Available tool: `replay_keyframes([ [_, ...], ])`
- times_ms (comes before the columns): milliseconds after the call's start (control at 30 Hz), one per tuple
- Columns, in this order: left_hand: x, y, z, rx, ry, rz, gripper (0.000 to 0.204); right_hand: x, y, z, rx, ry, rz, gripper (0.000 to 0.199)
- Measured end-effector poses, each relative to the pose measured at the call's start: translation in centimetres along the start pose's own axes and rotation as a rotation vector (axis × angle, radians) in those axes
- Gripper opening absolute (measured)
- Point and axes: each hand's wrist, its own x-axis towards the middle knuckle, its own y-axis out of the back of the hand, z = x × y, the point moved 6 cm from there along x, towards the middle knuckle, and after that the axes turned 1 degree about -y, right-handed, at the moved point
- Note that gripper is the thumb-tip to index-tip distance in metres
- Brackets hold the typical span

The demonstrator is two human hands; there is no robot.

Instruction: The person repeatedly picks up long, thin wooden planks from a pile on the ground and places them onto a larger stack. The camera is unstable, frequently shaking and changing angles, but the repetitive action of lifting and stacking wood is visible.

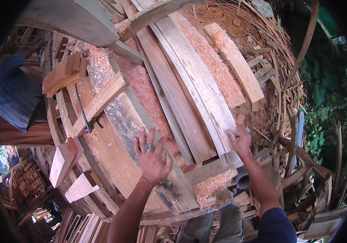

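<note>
My left hand [154,162] lies with its fingers spread on a thick, weathered bench plank [135,115]; a ring with a large stone shows on one finger. At the near right end of a long pale board [200,87], my right hand [240,141] grips the board's edge, and a ring shows there too. Beside the pale board, toward the left, runs a reddish-brown board [177,95]. Both boards stretch away lengthwise from me. Part of the right hand's grip is hidden by the hand itself.
Wood shavings [139,77] cover much of the bench and ground. A wooden bar [100,103] crosses the bench at left, near cut wood blocks [66,73]. A person in a dark striped shirt [11,91] bends at far left. Scrap wood [303,162] is piled at right.
</note>
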Motion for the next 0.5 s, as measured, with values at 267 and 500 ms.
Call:
replay_keyframes([
  [267, -0.2, 0.3, -0.5, -0.021, 0.015, 0.011, 0.048, 5.5, -1.7, -5.8, -0.331, -0.005, -0.321, 0.104],
  [500, 0.0, 0.4, -0.7, -0.032, 0.038, -0.017, 0.048, 10.4, -5.3, -9.3, -0.344, -0.202, -0.335, 0.126],
])
